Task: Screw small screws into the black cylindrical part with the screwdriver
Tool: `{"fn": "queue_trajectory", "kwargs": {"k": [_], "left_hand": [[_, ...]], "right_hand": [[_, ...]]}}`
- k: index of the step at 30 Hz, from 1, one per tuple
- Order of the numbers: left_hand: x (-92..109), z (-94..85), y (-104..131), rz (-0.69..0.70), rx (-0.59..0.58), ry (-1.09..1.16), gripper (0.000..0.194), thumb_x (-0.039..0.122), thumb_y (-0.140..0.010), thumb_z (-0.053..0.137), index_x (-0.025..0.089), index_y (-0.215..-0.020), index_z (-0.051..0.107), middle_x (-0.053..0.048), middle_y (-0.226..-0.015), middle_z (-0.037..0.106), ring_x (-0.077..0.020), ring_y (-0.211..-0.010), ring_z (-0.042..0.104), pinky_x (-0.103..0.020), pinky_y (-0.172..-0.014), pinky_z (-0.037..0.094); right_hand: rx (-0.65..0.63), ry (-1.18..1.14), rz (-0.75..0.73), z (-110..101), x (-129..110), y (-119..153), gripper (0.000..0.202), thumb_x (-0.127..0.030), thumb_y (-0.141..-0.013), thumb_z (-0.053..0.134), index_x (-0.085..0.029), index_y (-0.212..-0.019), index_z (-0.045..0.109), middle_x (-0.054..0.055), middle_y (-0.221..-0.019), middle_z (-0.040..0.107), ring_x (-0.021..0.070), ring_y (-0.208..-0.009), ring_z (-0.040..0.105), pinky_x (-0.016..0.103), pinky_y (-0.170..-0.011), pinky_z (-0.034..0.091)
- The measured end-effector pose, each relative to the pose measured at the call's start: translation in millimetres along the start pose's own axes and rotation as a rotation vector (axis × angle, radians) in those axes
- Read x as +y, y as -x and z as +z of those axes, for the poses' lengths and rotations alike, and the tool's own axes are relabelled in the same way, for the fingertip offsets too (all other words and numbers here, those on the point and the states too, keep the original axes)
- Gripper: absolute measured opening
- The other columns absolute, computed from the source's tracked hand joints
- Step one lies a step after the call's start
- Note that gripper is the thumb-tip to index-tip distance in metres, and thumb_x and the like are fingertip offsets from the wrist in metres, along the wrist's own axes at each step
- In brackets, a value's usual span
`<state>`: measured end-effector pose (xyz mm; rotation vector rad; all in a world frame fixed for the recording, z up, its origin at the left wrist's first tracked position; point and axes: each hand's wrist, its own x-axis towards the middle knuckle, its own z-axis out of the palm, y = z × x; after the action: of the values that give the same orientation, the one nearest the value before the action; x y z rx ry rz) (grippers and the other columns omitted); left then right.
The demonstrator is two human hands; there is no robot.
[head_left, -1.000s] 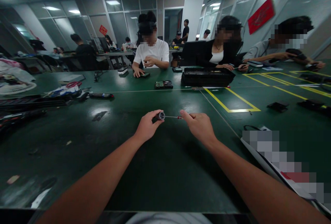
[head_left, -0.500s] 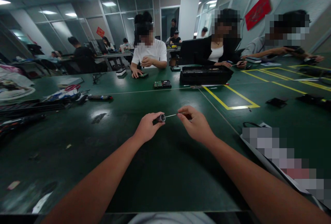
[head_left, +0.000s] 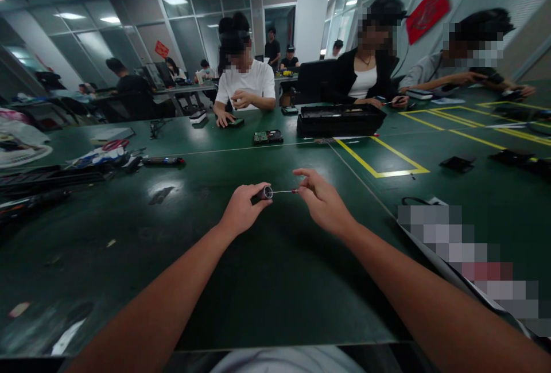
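Note:
Between thumb and fingers, my left hand (head_left: 243, 208) holds a small dark cylindrical part (head_left: 266, 192), its round open end turned to the right. My right hand (head_left: 323, 199) grips the red handle of a thin screwdriver (head_left: 284, 191) with thumb and finger, while the index finger is lifted away. The metal shaft runs level between the hands, and its tip meets the open end of the cylinder. Both hands are above the green table (head_left: 275, 281).
A black tray (head_left: 342, 121) and a circuit board (head_left: 267, 136) lie farther back. At left are a dark pen-like tool (head_left: 163, 161), red scissors (head_left: 115, 144) and cables. A white-edged board (head_left: 434, 247) lies right. Several people sit across the table.
The index finger of my right hand has lifted off the screwdriver, and more of its red handle shows. The whole view has shifted slightly.

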<state>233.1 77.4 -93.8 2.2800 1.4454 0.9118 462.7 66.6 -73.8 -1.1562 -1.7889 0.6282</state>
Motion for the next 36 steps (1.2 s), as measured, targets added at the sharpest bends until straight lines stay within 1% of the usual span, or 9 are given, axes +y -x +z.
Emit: {"fn": "queue_trajectory", "kwargs": {"k": [4,7,12,18,22,26,31,33,36], "left_hand": [[0,0.9,0,0.006,-0.001,-0.011,0.038,0.031,-0.09,0.068,0.027,-0.128,0.065,-0.003,-0.104,0.071,-0.0241,-0.095,0.059,-0.041,-0.092,0.044],[2,1.6,-1,0.026,-0.02,-0.037,0.038,0.03,-0.09,0.068,0.026,-0.127,0.065,-0.003,-0.102,0.071,-0.0231,-0.093,0.059,-0.041,-0.092,0.043],[4,0.7,-1,0.034,-0.02,-0.055,0.037,0.028,-0.089,0.07,0.026,-0.126,0.066,-0.002,-0.1,0.071,-0.0221,-0.092,0.059,-0.04,-0.092,0.043],[3,2.6,0,0.04,-0.052,-0.046,0.038,0.029,-0.089,0.07,0.027,-0.127,0.066,-0.001,-0.103,0.072,-0.0216,-0.095,0.059,-0.043,-0.097,0.041],[2,3.7,0,0.025,-0.059,-0.047,0.038,0.03,-0.089,0.07,0.028,-0.127,0.066,-0.001,-0.101,0.072,-0.0217,-0.094,0.059,-0.043,-0.098,0.041],[6,2.2,1,0.007,-0.075,-0.052,0.037,0.031,-0.09,0.069,0.027,-0.127,0.066,-0.002,-0.103,0.072,-0.0226,-0.095,0.06,-0.045,-0.098,0.042],[10,2.3,1,0.059,-0.069,-0.086,0.037,0.027,-0.092,0.067,0.029,-0.129,0.064,-0.002,-0.119,0.07,-0.0235,-0.112,0.058,-0.052,-0.113,0.03],[9,3.6,1,0.019,-0.09,-0.097,0.037,0.027,-0.091,0.068,0.03,-0.128,0.064,-0.002,-0.119,0.07,-0.0239,-0.114,0.058,-0.056,-0.116,0.024],[7,5.6,1,-0.03,-0.125,-0.086,0.039,0.028,-0.09,0.069,0.031,-0.129,0.064,-0.001,-0.114,0.07,-0.0239,-0.11,0.059,-0.058,-0.115,0.024]], "right_hand": [[0.026,0.052,0.075,-1,-5,-1,0.036,-0.041,-0.1,0.039,-0.021,-0.114,0.066,0.002,-0.074,0.066,0.0206,-0.067,0.061,0.034,-0.063,0.042],[0.031,0.054,0.093,0,-5,-1,0.033,-0.041,-0.098,0.045,-0.021,-0.118,0.062,0.002,-0.075,0.067,0.0188,-0.058,0.057,0.033,-0.057,0.04],[0.076,-0.084,0.031,5,1,-1,0.028,-0.038,-0.092,0.056,-0.022,-0.115,0.057,0.004,-0.085,0.067,0.0211,-0.076,0.064,0.034,-0.068,0.047],[0.077,-0.05,0.123,3,5,-4,0.034,-0.046,-0.1,0.04,-0.022,-0.096,0.063,0.003,-0.078,0.064,0.0195,-0.067,0.059,0.034,-0.062,0.044],[0.069,-0.154,0.088,5,8,-3,0.022,-0.035,-0.095,0.047,-0.024,-0.111,0.058,0.001,-0.083,0.062,0.0189,-0.073,0.06,0.033,-0.066,0.045],[0.156,-0.365,0.119,12,9,-4,0.02,-0.037,-0.087,0.06,-0.022,-0.101,0.058,0.002,-0.085,0.063,0.0184,-0.077,0.06,0.035,-0.072,0.049],[0.264,-0.689,0.426,15,13,-12,0.03,-0.052,-0.085,0.062,-0.022,-0.082,0.06,-0.001,-0.07,0.058,0.0152,-0.059,0.055,0.034,-0.061,0.053],[0.344,-0.666,0.463,14,17,-14,0.029,-0.051,-0.085,0.063,-0.022,-0.079,0.059,-0.002,-0.066,0.055,0.0137,-0.055,0.052,0.031,-0.056,0.051],[0.378,-0.576,0.393,14,20,-14,0.029,-0.051,-0.086,0.063,-0.022,-0.08,0.06,-0.001,-0.067,0.057,0.0145,-0.059,0.054,0.03,-0.056,0.05]]}}
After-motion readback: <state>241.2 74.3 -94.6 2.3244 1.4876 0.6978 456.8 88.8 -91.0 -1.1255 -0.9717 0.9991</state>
